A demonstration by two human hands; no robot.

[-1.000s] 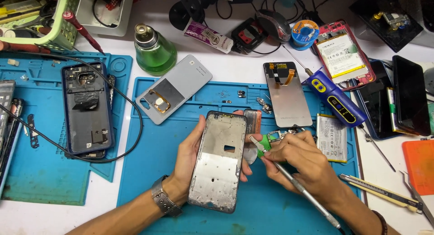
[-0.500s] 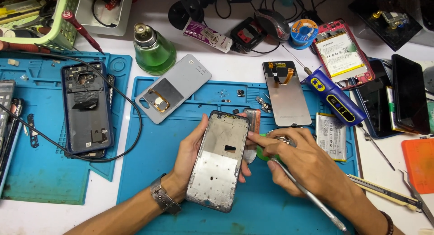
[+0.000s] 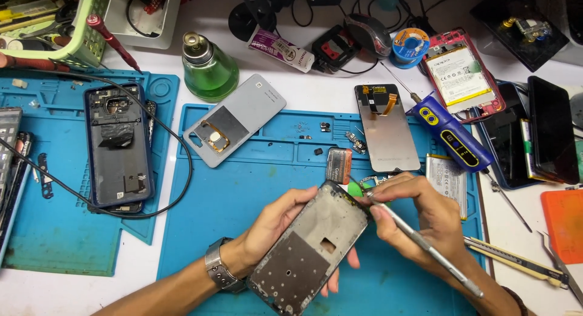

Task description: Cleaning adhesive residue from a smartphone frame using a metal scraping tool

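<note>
Blue mats (image 3: 231,194) are covering the cluttered white table (image 3: 316,91); left hand (image 3: 273,228) fingers are gripping a phone frame (image 3: 310,249), right hand (image 3: 419,222) fingers pinching a metal tool (image 3: 425,246), its tip hidden

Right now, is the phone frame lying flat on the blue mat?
No: the left hand holds the phone frame tilted up off the blue mat, while the right hand works a metal tool at its top corner.

Frame in my left hand (image 3: 276,225): phone frame (image 3: 313,249) of dull grey metal, scuffed, dark worn patches.
Tool in my right hand (image 3: 419,222): screwdriver (image 3: 425,246) with a smooth, brushed metal shaft.
My wrist: metal-link watch (image 3: 218,272), satin sheen.
Work mat (image 3: 243,188): blue, matt, rubbery.
Back cover (image 3: 234,127): matt grey plastic.
Bottle (image 3: 209,70): glossy green glass.
</note>
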